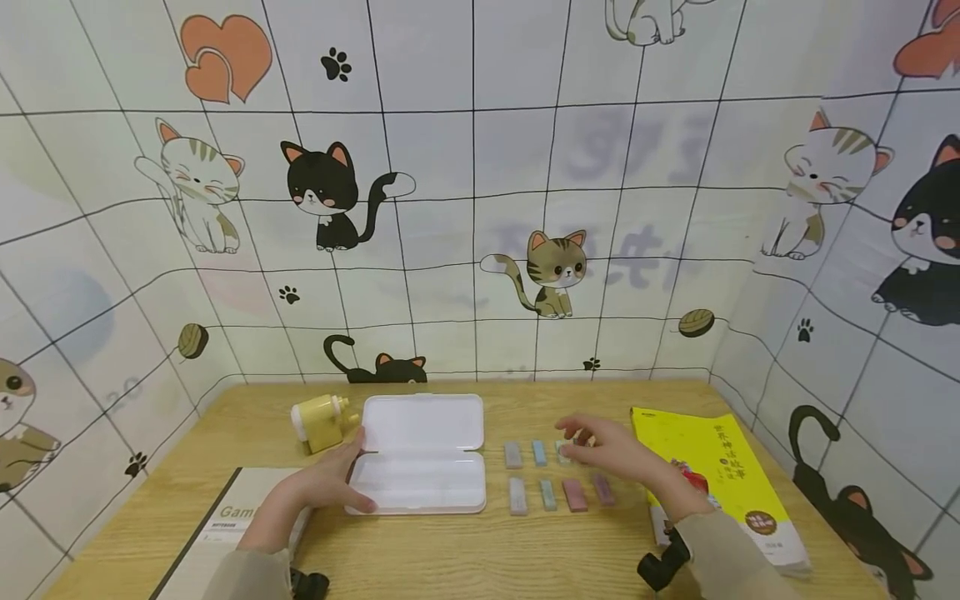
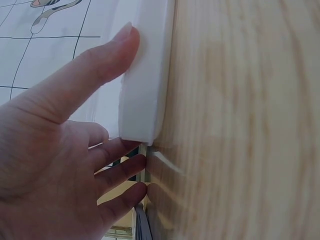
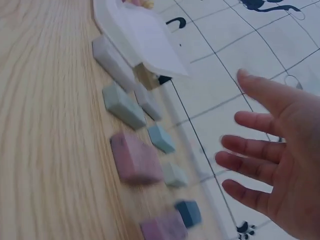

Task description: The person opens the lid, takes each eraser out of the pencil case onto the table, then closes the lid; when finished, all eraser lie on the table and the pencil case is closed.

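Note:
An open white plastic case (image 1: 420, 483) lies flat with its lid (image 1: 423, 422) folded back. My left hand (image 1: 330, 477) touches its left side, thumb against the front wall and fingers fairly straight around the corner. To its right are two rows of small pastel blocks, among them a grey-white one (image 1: 517, 497), a pink one (image 1: 574, 495), a purple one (image 1: 603, 490) and a light blue one (image 1: 539, 452). My right hand (image 1: 603, 446) is over the right end of the far row, fingers spread and holding nothing. Beneath it, a dark blue block (image 3: 188, 213) shows in the right wrist view.
A yellow toy-like item (image 1: 324, 423) with a white end stands behind the left hand. A notebook (image 1: 225, 521) lies under the left forearm. On the right, a yellow book (image 1: 720, 475) lies partly below the right forearm. A patterned cloth wall (image 1: 450, 292) rises behind the table.

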`<state>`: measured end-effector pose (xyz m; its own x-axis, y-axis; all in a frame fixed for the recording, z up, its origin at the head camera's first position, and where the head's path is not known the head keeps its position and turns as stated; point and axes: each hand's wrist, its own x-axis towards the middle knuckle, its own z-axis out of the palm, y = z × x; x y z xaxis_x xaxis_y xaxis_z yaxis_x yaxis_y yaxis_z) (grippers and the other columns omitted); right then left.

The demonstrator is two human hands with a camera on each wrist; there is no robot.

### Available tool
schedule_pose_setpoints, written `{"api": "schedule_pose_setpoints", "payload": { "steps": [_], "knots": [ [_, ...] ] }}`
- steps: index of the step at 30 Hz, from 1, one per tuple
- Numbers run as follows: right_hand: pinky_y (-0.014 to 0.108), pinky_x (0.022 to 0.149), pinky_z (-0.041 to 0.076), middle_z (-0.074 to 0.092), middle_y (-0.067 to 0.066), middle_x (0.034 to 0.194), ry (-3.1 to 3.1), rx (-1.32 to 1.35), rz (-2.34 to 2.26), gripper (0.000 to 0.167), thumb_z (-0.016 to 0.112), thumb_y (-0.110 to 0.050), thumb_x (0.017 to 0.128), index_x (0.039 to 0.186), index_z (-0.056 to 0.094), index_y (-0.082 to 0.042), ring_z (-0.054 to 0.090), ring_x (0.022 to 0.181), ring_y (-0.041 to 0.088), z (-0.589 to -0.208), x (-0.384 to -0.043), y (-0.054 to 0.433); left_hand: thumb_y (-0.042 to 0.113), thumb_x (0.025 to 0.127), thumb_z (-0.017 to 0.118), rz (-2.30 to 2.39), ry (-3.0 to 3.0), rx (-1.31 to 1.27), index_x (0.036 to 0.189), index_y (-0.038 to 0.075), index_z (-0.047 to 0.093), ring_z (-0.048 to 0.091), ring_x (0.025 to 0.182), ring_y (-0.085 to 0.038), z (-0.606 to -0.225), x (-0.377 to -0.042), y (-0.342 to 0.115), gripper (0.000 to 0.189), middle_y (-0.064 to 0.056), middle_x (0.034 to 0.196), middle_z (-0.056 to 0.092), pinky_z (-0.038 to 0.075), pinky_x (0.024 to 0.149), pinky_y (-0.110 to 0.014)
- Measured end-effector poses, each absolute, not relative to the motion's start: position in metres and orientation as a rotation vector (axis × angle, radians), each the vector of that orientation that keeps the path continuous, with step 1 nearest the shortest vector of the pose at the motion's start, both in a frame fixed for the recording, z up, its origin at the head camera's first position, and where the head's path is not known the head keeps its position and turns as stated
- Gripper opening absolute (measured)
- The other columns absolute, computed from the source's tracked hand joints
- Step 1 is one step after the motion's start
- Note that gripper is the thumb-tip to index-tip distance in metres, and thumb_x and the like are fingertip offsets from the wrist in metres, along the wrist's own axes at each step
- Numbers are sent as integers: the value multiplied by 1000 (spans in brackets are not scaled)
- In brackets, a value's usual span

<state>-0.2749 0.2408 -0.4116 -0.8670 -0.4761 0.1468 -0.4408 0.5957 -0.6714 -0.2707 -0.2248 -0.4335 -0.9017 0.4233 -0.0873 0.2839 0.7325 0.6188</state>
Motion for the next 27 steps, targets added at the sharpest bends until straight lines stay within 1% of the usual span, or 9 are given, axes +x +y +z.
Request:
{"api": "schedule_pose_setpoints", "payload": {
  "steps": [4,7,10,11,14,17,20,24,27],
  "knots": [
    [39,79,51,61,9,120,2681,-787,-1282,40,59,-33,97,132,57,-13,58,102,22,-413,-291,218,35,67,87,920,2712,563,149,-13,3,12,141,-48,-434,-271,-226,126,-34,154,11,14,111,-61],
    [50,83,50,59,17,125,2579,-742,-1405,42,56,-29,99,135,53,-7,58,105,31,-406,-299,198,34,67,87,927,2715,571,149,-13,4,13,141,-48,-433,-270,-226,126,-34,153,13,14,111,-61],
    [55,86,49,58,19,126,2526,-663,-1486,45,55,-29,100,136,51,-4,59,106,33,-404,-311,181,34,67,88,936,2718,580,148,-14,4,13,141,-48,-433,-270,-226,126,-35,153,13,14,112,-60],
    [55,87,48,58,19,125,2515,-629,-1507,45,55,-29,100,137,51,-4,59,107,34,-404,-315,175,33,67,88,940,2718,580,148,-14,5,13,141,-48,-433,-270,-226,126,-35,153,13,14,112,-60],
    [51,89,49,58,16,127,2482,-553,-1572,46,53,-32,100,138,51,-5,59,108,29,-410,-332,162,33,67,88,943,2716,580,148,-14,5,13,141,-48,-433,-270,-226,126,-35,152,13,14,112,-60],
    [51,92,48,57,17,130,2392,-456,-1694,47,52,-32,101,138,49,-4,58,112,32,-410,-340,148,34,66,88,939,2715,570,148,-14,5,14,141,-49,-432,-269,-226,126,-35,152,14,14,112,-60],
    [53,96,45,54,22,132,2286,-356,-1826,49,52,-32,101,138,48,-1,56,116,38,-410,-346,134,34,66,88,940,2716,563,149,-13,5,13,141,-49,-432,-269,-226,126,-34,153,14,14,111,-61],
    [53,96,45,53,27,131,2261,-262,-1889,51,52,-33,100,135,48,5,54,118,43,-412,-353,116,34,65,88,940,2725,557,149,-13,6,13,141,-48,-433,-269,-226,126,-34,153,13,13,112,-60],
    [51,94,47,54,27,129,2263,-199,-1890,55,53,-36,100,135,46,6,55,117,42,-416,-359,107,35,65,88,932,2733,557,149,-13,6,14,141,-48,-434,-269,-227,127,-34,153,14,14,112,-60]
  ]
}}
